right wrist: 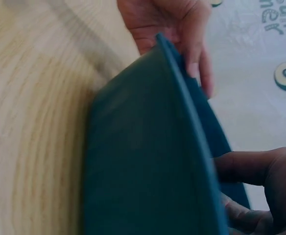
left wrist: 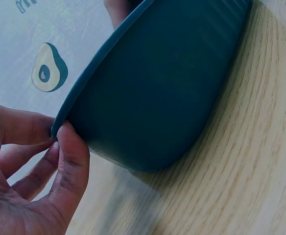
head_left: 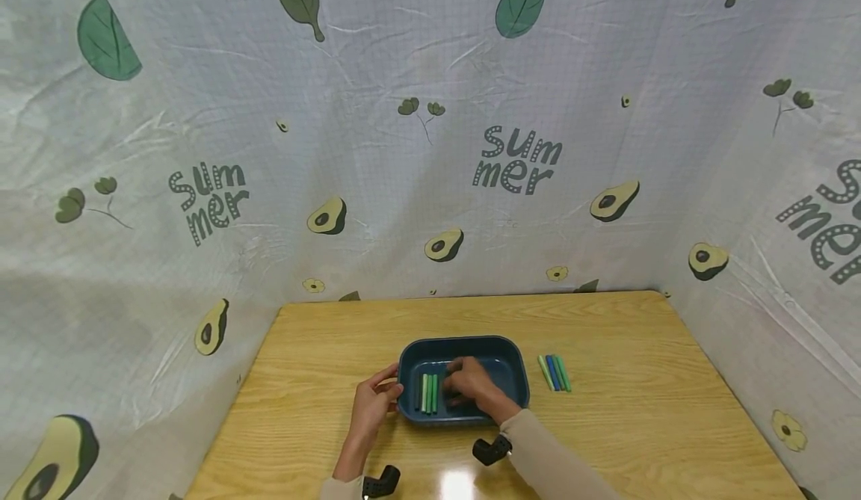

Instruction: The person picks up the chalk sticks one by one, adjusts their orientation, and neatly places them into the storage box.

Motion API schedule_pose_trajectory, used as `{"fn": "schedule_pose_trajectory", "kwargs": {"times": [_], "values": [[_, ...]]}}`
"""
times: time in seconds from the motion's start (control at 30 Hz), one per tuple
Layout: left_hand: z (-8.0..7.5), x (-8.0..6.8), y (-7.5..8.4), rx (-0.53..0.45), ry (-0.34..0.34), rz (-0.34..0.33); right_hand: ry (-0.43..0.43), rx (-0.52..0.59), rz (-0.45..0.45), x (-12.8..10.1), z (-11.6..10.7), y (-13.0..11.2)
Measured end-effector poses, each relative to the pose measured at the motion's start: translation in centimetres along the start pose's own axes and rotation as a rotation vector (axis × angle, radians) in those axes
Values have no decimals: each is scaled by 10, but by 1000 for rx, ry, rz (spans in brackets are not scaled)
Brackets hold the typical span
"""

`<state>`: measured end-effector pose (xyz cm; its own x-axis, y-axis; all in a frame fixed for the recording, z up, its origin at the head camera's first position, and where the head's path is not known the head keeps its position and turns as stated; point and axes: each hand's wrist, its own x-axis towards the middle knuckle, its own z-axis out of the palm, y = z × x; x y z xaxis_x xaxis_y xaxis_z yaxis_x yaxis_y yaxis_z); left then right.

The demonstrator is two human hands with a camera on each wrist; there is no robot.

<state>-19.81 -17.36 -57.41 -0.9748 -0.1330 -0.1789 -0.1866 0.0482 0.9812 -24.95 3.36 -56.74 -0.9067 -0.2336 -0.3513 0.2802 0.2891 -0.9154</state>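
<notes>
A dark teal rectangular tray (head_left: 498,362) with rounded corners stands on the table. My left hand (head_left: 372,408) pinches its left rim between thumb and fingers, as the left wrist view shows close up. Inside, at the tray's left, several short slim sticks (head_left: 429,394) in dark, pale green and green lie side by side, like chalks or crayons. My right hand (head_left: 472,382) reaches in over the right wall with bent fingers, just right of that row. Its fingertips are hidden behind the wall in the right wrist view, and I cannot tell whether they hold a stick.
Right of the tray, several more sticks (head_left: 554,374) in pale green, blue and green lie together on the wooden table (head_left: 639,410). A white sheet (head_left: 390,164) printed with avocados and leaves hangs behind the table and along its sides.
</notes>
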Motion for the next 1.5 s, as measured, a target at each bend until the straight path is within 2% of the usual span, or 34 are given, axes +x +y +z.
{"fn": "schedule_pose_trajectory", "kwargs": {"times": [0.17,0.3,0.43,0.63,0.87,1.0,1.23,1.5], "values": [[0,1,1,0,5,13,-2,-20,-77,-9,-10,-10],[-1,1,1,-2,2,14,-19,24,-118,-19,-20,-14],[0,0,0,-1,-2,11,0,34,-158,-29,-33,-14],[0,-2,1,2,0,15,59,60,-177,-40,-56,-11],[0,-3,0,5,1,16,187,106,-222,-52,-77,-14],[1,-3,-1,4,2,19,226,126,-244,-61,-90,-16],[1,-1,-2,-5,-8,15,307,65,-265,-68,-109,-13],[1,-2,-2,6,-12,41,393,20,-277,-68,-125,1]]}}
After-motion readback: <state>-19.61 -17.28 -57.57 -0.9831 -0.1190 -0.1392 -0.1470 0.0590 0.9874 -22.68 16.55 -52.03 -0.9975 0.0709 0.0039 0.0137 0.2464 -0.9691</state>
